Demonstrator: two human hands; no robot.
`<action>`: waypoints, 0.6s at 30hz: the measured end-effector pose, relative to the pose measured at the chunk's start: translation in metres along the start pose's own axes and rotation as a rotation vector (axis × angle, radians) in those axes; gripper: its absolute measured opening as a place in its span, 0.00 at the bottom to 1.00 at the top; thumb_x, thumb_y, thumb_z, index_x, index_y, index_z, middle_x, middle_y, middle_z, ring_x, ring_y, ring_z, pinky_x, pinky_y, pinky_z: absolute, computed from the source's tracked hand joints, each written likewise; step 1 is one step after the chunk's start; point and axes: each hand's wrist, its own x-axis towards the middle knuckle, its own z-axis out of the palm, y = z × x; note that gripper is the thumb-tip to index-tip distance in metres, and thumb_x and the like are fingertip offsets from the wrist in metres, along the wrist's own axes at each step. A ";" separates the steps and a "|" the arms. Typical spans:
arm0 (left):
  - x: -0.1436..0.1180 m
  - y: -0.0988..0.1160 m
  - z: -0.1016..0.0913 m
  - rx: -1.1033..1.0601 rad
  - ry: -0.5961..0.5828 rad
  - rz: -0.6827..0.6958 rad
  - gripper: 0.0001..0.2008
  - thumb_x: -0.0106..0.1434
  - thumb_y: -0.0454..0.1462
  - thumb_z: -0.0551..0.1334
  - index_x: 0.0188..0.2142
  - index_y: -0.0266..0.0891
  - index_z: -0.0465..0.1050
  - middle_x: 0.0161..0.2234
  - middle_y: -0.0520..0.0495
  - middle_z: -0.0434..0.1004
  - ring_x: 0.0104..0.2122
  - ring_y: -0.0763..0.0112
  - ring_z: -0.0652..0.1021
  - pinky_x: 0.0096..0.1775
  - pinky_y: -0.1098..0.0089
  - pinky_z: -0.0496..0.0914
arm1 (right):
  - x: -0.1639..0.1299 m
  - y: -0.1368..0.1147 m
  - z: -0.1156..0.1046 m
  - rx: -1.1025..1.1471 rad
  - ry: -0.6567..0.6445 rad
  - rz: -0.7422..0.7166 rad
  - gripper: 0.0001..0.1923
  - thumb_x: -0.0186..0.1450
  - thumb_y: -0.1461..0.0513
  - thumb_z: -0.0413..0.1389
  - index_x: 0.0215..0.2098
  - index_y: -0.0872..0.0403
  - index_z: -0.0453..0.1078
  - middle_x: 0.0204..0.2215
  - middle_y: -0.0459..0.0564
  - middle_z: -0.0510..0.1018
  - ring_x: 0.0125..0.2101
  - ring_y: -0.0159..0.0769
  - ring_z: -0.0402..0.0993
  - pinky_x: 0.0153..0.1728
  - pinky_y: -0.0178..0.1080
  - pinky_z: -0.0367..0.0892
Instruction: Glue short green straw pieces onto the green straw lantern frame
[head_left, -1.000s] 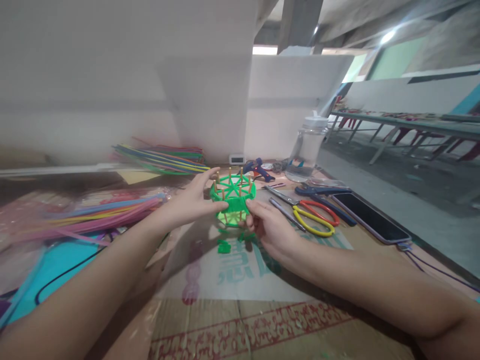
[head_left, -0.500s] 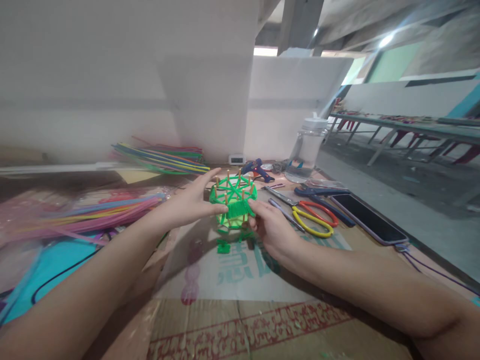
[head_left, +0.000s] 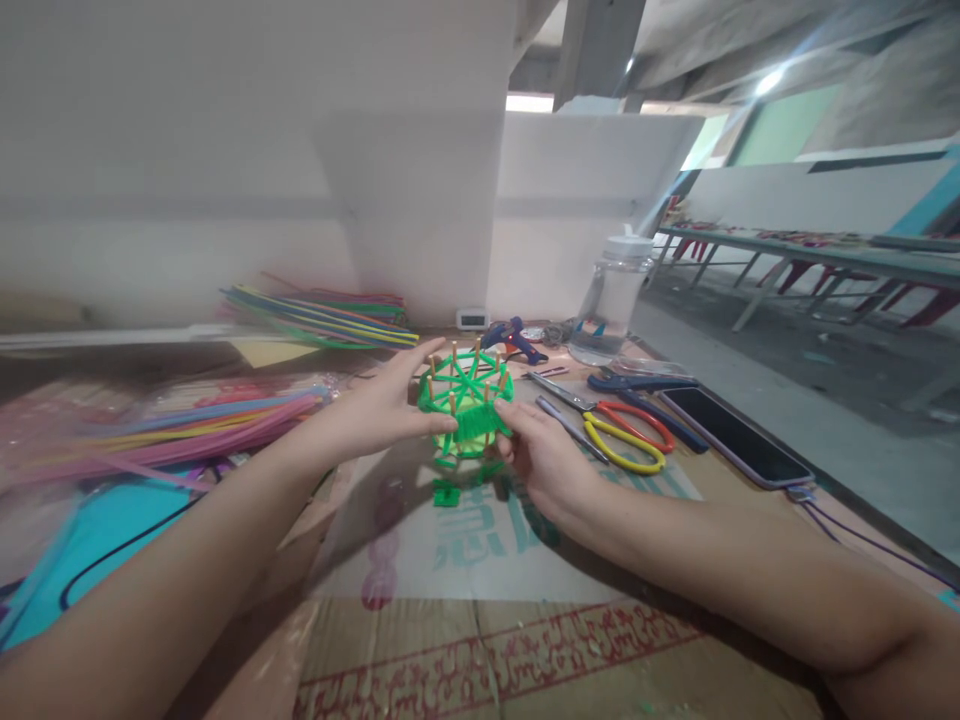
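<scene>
A small round green basket frame (head_left: 466, 398), woven from green strips around upright wooden sticks, is held just above the cardboard sheet (head_left: 480, 560). My left hand (head_left: 382, 405) grips its left rim, thumb in front and forefinger stretched over the top. My right hand (head_left: 541, 455) pinches the woven green band on its right front side. A short green offcut (head_left: 445, 492) lies on the cardboard just below the frame.
Yellow and red scissors (head_left: 624, 437), a pen, a dark phone (head_left: 735, 436) with cable, a clear water bottle (head_left: 611, 298) and a blue glue gun (head_left: 513, 338) lie to the right. Bundles of coloured strips (head_left: 187, 420) sit left and at the back (head_left: 322, 318). A white wall stands behind.
The frame has tilted and turned slightly between my hands, and both hands shifted a little. Nothing was let go.
</scene>
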 end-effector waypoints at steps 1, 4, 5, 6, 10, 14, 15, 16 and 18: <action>0.000 0.000 0.000 0.000 -0.001 0.002 0.51 0.52 0.50 0.72 0.71 0.48 0.51 0.70 0.38 0.55 0.65 0.47 0.65 0.64 0.51 0.61 | 0.000 0.000 0.000 -0.004 0.000 -0.003 0.19 0.53 0.50 0.69 0.24 0.53 0.69 0.14 0.39 0.67 0.17 0.26 0.60 0.21 0.32 0.54; -0.001 0.001 -0.001 -0.004 -0.002 0.010 0.50 0.52 0.50 0.71 0.71 0.48 0.51 0.70 0.39 0.55 0.66 0.48 0.64 0.64 0.51 0.60 | -0.001 0.000 0.000 -0.039 -0.003 -0.010 0.19 0.54 0.49 0.69 0.25 0.53 0.69 0.14 0.39 0.68 0.17 0.27 0.61 0.22 0.32 0.56; -0.001 0.001 0.000 -0.005 0.001 0.009 0.50 0.53 0.50 0.71 0.71 0.48 0.51 0.70 0.39 0.55 0.66 0.48 0.64 0.65 0.51 0.60 | -0.001 0.000 0.000 -0.047 0.000 -0.015 0.20 0.54 0.48 0.68 0.24 0.53 0.69 0.15 0.40 0.68 0.17 0.27 0.61 0.21 0.32 0.57; -0.001 0.001 0.000 -0.002 0.003 0.001 0.50 0.53 0.50 0.70 0.71 0.47 0.51 0.70 0.39 0.55 0.66 0.47 0.64 0.65 0.51 0.60 | -0.001 0.000 0.000 -0.051 0.005 -0.021 0.21 0.55 0.47 0.67 0.25 0.53 0.69 0.15 0.41 0.69 0.18 0.28 0.62 0.21 0.32 0.57; 0.001 -0.006 -0.001 0.007 0.039 -0.077 0.49 0.56 0.46 0.67 0.72 0.44 0.47 0.71 0.38 0.54 0.66 0.47 0.64 0.65 0.52 0.60 | 0.003 0.001 -0.004 -0.083 0.012 -0.084 0.25 0.58 0.40 0.60 0.32 0.53 0.73 0.16 0.43 0.72 0.18 0.31 0.65 0.21 0.34 0.59; 0.008 -0.017 -0.007 -0.026 0.140 -0.087 0.48 0.55 0.40 0.65 0.72 0.40 0.46 0.70 0.37 0.55 0.66 0.49 0.64 0.64 0.53 0.61 | 0.026 -0.008 -0.019 -0.185 0.028 -0.223 0.24 0.60 0.40 0.59 0.32 0.53 0.73 0.16 0.43 0.72 0.19 0.31 0.67 0.23 0.35 0.61; 0.009 -0.020 -0.009 -0.026 0.153 -0.094 0.47 0.56 0.41 0.65 0.72 0.40 0.47 0.69 0.36 0.56 0.65 0.48 0.64 0.64 0.53 0.62 | 0.034 -0.013 -0.025 -0.208 0.032 -0.253 0.24 0.59 0.41 0.61 0.32 0.53 0.73 0.16 0.43 0.73 0.19 0.30 0.67 0.23 0.34 0.61; 0.010 -0.023 -0.011 -0.027 0.158 -0.103 0.47 0.56 0.41 0.65 0.72 0.40 0.48 0.69 0.36 0.58 0.65 0.48 0.65 0.63 0.52 0.62 | 0.042 -0.018 -0.030 -0.233 0.029 -0.277 0.23 0.57 0.42 0.63 0.33 0.53 0.72 0.17 0.43 0.74 0.19 0.30 0.68 0.23 0.34 0.62; 0.011 -0.029 -0.016 -0.044 0.148 -0.121 0.46 0.57 0.43 0.66 0.71 0.41 0.48 0.68 0.36 0.60 0.65 0.47 0.66 0.63 0.51 0.62 | 0.056 -0.029 -0.041 -0.303 -0.001 -0.286 0.24 0.54 0.44 0.66 0.32 0.54 0.72 0.19 0.43 0.76 0.20 0.29 0.68 0.24 0.33 0.63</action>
